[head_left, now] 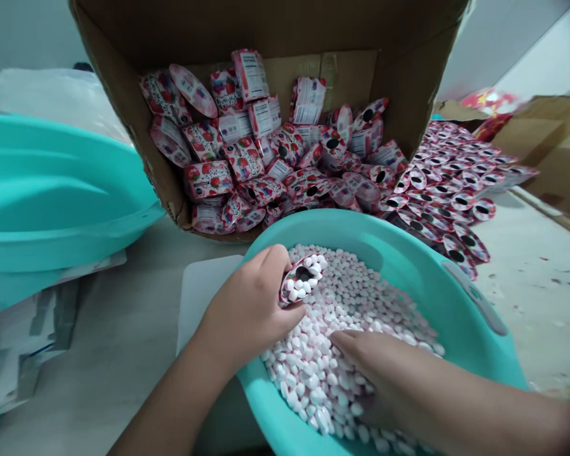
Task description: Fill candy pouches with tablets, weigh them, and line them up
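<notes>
A teal plastic basin (pixel 408 266) in front of me is full of small white and pale pink candies (pixel 361 304). My left hand (pixel 247 310) is closed around a small red-and-white candy box (pixel 301 282), held open side up and heaped with candies, just above the pile. My right hand (pixel 375 361) lies palm down on the candies at the near side of the basin, its fingers partly buried among them.
A big cardboard box (pixel 123 101) on its side behind the basin holds several red-and-white candy boxes (pixel 247 158). More of them lie in rows at the right (pixel 451 183). Another teal basin (pixel 52 196) stands at the left. Papers (pixel 19 354) lie below it.
</notes>
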Tool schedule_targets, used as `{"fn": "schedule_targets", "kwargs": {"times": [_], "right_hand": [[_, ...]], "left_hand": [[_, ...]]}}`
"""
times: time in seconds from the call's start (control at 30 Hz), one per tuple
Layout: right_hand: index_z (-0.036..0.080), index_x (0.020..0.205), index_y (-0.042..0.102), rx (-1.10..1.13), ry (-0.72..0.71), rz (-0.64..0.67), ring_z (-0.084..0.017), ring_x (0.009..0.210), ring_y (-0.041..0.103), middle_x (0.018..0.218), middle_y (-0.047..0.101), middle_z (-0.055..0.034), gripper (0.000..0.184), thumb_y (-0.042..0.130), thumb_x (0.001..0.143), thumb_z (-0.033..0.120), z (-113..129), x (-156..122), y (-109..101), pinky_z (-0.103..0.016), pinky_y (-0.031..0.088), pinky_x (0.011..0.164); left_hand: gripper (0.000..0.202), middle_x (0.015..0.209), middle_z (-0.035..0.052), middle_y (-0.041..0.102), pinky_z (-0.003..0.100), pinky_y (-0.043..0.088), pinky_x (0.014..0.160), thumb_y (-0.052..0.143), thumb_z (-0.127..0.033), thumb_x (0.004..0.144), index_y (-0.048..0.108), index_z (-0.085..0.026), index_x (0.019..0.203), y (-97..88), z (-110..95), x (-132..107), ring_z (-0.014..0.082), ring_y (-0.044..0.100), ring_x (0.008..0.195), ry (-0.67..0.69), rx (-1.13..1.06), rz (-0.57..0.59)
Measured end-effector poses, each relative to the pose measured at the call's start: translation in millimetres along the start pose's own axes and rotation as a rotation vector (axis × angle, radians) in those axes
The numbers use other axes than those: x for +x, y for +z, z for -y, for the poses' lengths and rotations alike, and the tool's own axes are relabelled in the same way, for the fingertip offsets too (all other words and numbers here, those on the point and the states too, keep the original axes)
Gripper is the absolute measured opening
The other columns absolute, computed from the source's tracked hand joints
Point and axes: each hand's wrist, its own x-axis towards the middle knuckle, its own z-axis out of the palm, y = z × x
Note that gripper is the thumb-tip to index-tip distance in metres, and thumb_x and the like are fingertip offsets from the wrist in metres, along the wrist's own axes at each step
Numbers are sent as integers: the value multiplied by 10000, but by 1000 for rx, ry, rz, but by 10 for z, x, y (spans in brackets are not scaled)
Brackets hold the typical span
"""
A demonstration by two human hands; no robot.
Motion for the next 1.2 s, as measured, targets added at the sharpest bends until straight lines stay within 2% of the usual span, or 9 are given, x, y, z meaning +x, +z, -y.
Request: {"fn": "schedule_targets", "kwargs": {"times": [0.13,0.3,0.43,0.57,0.63,0.77,0.9,1.03,1.2], "right_hand": [[210,988,687,-2,4,-36,-213,765,568,812,641,-79,289,671,703,257,59,-11,-143,-292,427,650],[201,718,629,37,96,16,-120,523,454,576,557,-5,72,613,675,145,104,-27,-400,-263,314,524],[208,815,674,24,80,-62,-122,576,493,676,624,2,105,632,720,189,191,137,-779,-257,318,549],[180,841,686,1,-20,-48,-137,666,533,780,664,-22,101,633,757,161,250,258,-942,-258,353,599],[182,887,699,-9,-67,-60,-148,703,556,838,673,-32,123,641,779,174,230,246,-946,-258,372,616],[213,991,712,-37,-105,-216,-167,783,603,942,672,-42,183,668,815,242,99,116,-893,-260,434,684],[202,1055,696,-37,-94,-348,-187,844,634,1042,664,-80,209,648,884,313,6,14,-734,-288,486,741],[193,936,690,12,-40,-395,-184,844,642,1033,653,-84,113,584,927,230,41,29,-547,-314,503,764],[165,836,706,35,-134,-495,-166,786,622,946,652,-88,227,511,934,103,63,69,-412,-297,475,687]], "left_hand": [[241,1044,32,646,315,457,751,625,-196,738,477,-231,925,9,-4,-4,222,616,968,-15,10,6],[222,954,11,626,295,415,697,626,-188,742,492,-228,914,-12,-16,9,201,597,885,5,23,48],[193,917,0,607,290,376,656,621,-196,760,505,-227,911,-46,-20,-1,188,577,829,19,-6,91],[203,938,0,597,298,381,680,605,-197,781,509,-230,957,-52,-1,-28,196,575,875,27,-18,86],[199,943,0,595,300,388,690,611,-202,787,511,-229,957,-49,5,-28,195,575,885,27,-22,85],[182,995,0,606,296,417,713,620,-218,799,516,-228,948,-39,5,-5,183,582,905,22,-77,29],[204,1018,-2,620,291,437,723,646,-207,774,513,-229,929,-14,4,2,182,591,937,38,-69,-26],[202,999,-9,620,290,447,719,635,-186,774,513,-232,927,10,9,-17,174,599,917,59,-43,-35],[223,999,-9,620,273,432,649,629,-170,761,514,-237,940,21,15,-32,167,599,894,78,-23,-50]]}}
